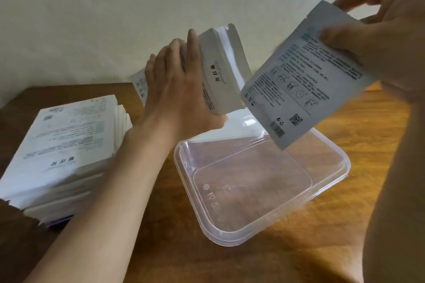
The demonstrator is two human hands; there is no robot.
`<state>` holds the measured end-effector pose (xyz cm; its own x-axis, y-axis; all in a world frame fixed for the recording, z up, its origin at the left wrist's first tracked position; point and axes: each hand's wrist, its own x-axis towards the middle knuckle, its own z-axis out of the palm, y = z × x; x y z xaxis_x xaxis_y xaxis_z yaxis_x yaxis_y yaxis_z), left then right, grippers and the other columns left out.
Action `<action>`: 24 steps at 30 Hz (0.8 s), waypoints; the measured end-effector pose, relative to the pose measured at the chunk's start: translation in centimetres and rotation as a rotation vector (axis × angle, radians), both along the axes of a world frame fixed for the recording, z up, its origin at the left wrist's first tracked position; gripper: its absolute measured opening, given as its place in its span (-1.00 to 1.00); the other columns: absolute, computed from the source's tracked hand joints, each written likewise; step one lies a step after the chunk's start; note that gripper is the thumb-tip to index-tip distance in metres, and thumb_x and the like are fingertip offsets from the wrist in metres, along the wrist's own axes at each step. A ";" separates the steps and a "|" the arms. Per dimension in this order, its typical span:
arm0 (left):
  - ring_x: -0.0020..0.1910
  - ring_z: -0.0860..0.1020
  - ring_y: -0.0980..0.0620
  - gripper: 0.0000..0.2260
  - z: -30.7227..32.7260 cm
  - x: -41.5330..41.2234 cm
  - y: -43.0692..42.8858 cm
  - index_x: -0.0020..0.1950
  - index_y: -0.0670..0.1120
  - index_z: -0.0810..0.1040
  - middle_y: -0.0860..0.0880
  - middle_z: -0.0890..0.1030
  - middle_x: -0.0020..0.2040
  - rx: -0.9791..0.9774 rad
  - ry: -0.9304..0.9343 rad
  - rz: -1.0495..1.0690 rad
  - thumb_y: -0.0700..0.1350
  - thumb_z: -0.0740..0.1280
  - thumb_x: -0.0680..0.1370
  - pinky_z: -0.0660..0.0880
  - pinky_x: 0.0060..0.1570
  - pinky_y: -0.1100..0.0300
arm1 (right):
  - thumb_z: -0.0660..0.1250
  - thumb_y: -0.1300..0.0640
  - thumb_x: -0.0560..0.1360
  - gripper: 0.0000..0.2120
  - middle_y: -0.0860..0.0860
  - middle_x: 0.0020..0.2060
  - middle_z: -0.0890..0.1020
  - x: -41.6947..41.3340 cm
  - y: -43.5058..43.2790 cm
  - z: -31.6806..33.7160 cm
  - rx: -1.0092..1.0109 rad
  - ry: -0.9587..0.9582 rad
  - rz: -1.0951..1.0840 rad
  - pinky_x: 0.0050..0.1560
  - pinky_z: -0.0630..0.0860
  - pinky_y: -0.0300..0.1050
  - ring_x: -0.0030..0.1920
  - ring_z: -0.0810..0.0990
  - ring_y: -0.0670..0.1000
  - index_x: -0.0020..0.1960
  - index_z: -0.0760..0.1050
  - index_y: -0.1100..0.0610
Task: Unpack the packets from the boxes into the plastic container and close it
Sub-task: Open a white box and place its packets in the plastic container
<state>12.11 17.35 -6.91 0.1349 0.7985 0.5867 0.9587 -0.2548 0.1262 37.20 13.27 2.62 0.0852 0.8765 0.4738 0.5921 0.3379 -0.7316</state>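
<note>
Boxes stood at the far left: a stack of flat white cardboard boxes (62, 145) on the brown wooden table (345, 225), well apart from the work. Right of it, the left hand (179, 89) held an open white cardboard box (220, 73) up off the table. Its fingers lay flat along the far face, the thumb sat under the near lower corner, and the flap stood open at the top.

Below and to the right lay the clear rectangular plastic container (253, 179), open-topped with nothing in it. Above its far right part hung a white printed foil packet (299, 89), pinched at its upper end between the thumb and fingers of the right hand (386, 37). The packet's long axis ran from that hand down and leftward, with its free lower corner pointing into the container. The packet therefore lay below and left of the gripping fingers, and the right hand was the one placed to lower it in.

A sliver of printed white (138, 85) behind the left hand might have been another packet; it could not be settled. What the held box contained was hidden. A doubled edge at the container's right rim perhaps meant a lid lay beneath it, which was unclear. The right hand was blurred and cut off at the frame's edge.
</note>
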 end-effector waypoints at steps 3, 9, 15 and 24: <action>0.40 0.32 -0.29 0.19 -0.2 -0.3 0.2 0.61 -0.23 0.03 -0.26 0.32 0.41 0.006 0.035 0.016 0.32 0.43 0.18 0.24 0.41 -0.33 | 0.39 0.02 0.39 -0.80 0.03 -0.23 0.68 -0.5 -0.2 -0.8 -0.100 -0.203 -0.005 -0.39 0.63 0.22 -0.32 0.70 0.19 -0.04 0.52 -0.22; 0.45 0.28 -0.27 0.21 -0.6 -0.9 0.5 0.62 -0.18 -0.02 -0.25 0.29 0.45 -0.010 -0.001 0.028 0.31 0.51 0.19 0.21 0.45 -0.31 | 0.34 0.24 0.55 -0.59 0.13 -0.09 0.62 -0.5 -0.9 -0.8 -0.163 -0.189 -0.021 -0.56 0.49 -0.03 -0.25 0.65 0.23 0.18 0.46 -0.27; 0.46 0.24 -0.21 0.25 -0.3 -1.2 0.4 0.64 -0.16 -0.07 -0.20 0.26 0.47 -0.048 -0.132 0.014 0.32 0.54 0.21 0.15 0.48 -0.16 | 0.47 0.23 0.44 -0.94 0.13 -0.31 0.71 -0.5 -1.6 -0.4 -0.432 -0.093 0.346 -0.51 0.57 -0.10 -0.36 0.70 0.11 -0.21 0.70 0.17; 0.47 0.23 -0.26 0.22 0.1 -1.1 0.4 0.64 -0.23 -0.07 -0.25 0.26 0.48 -0.078 -0.262 -0.027 0.47 0.23 0.21 0.15 0.45 -0.17 | 0.33 0.24 0.59 -0.84 0.10 -0.24 0.74 -4.5 2.1 -3.4 -0.700 -0.458 0.652 -0.23 0.62 -0.15 -0.21 0.74 0.05 -0.08 0.64 0.29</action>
